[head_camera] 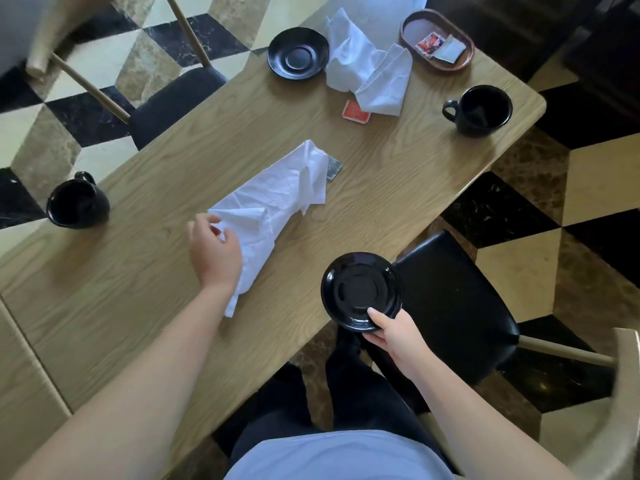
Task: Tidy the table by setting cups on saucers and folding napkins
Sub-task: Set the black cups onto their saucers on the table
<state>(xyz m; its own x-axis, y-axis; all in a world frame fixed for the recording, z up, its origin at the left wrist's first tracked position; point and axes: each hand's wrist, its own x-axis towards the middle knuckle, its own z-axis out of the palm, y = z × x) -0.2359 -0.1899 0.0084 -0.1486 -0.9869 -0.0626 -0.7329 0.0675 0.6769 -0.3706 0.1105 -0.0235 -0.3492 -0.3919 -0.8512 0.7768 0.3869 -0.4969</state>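
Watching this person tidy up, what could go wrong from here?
The saucer is held by its near rim in the right hand, out past the table edge; a slip would likely drop it to the floor. The left hand is at the crumpled napkin, which covers part of a small packet; pulling the napkin may drag it along.
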